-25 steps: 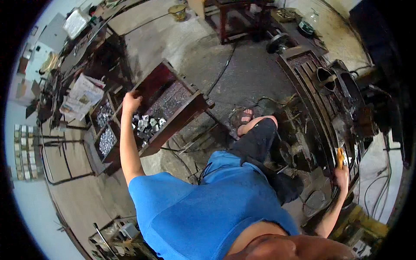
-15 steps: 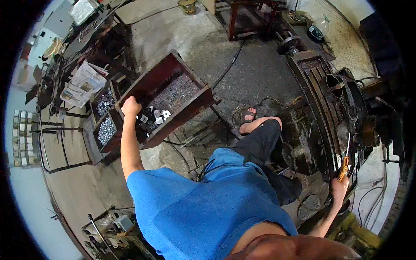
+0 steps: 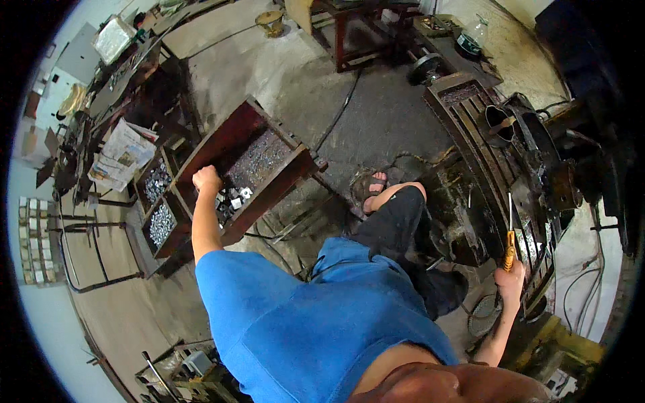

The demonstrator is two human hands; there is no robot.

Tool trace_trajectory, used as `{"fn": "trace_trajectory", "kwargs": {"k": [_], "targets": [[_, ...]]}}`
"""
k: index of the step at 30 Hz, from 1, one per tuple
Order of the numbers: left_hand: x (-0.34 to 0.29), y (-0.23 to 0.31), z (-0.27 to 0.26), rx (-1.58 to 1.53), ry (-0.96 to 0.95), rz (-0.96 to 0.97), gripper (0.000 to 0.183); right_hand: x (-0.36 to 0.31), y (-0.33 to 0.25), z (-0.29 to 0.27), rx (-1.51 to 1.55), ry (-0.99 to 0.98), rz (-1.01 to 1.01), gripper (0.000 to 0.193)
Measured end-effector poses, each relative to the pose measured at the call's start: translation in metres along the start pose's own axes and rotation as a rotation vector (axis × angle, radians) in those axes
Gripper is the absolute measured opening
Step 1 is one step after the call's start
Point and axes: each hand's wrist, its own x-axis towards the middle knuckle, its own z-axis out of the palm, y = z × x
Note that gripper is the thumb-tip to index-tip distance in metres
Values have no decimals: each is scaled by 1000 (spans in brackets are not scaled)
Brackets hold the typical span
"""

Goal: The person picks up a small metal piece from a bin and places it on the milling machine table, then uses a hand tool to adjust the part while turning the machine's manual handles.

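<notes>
My left hand [image 3: 207, 178] is closed above the left end of a large reddish-brown tray [image 3: 282, 164]. Whatever its fingers may hold is hidden. Small black and silver metal blocks [image 3: 235, 200] lie in the tray just beside that hand and forearm. At the right, my right hand [image 3: 510, 279] grips the yellow-orange handle of a screwdriver [image 3: 510, 248], its blade pointing away from me. The screwdriver is in front of a dark, oily machine with a slotted bed [image 3: 474, 134].
Two small compartments with shiny metal parts [image 3: 162, 225] adjoin the tray's left end. Newspaper [image 3: 123, 156] hangs over a cluttered bench behind them. A bent metal-tube frame [image 3: 101, 285] stands at left. A cable [image 3: 339, 111] crosses the floor, and a bucket [image 3: 271, 24] stands far back.
My left hand has shifted from the tray's left rim to a place over its inside. The right hand has moved left with the screwdriver, which now points more directly away. The whole view has shifted.
</notes>
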Motion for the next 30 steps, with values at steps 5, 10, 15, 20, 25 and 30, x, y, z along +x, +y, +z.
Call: {"fn": "trace_trajectory", "kwargs": {"k": [5, 10, 15, 20, 25, 30], "targets": [[-29, -5, -29, -286, 155, -154, 30, -3, -12, 5, -57, -21, -10, 21], [-20, 15, -70, -1684, 57, 165, 41, 2, -73, 21, -36, -210, -231, 33], [-67, 117, -162, -1945, -182, 684, 44, 32, -155, 81, -76, -390, -558, 34], [-105, 217, -207, -1869, -338, 923, 46, 57, -184, 105, -73, -378, -435, 29], [-125, 288, -223, -1514, -164, 1032, 46, 58, -161, 80, -91, -371, -262, 30], [-166, 350, -234, -1423, -130, 1187, 47, 38, -93, 34, -64, -245, -189, 33]]}}
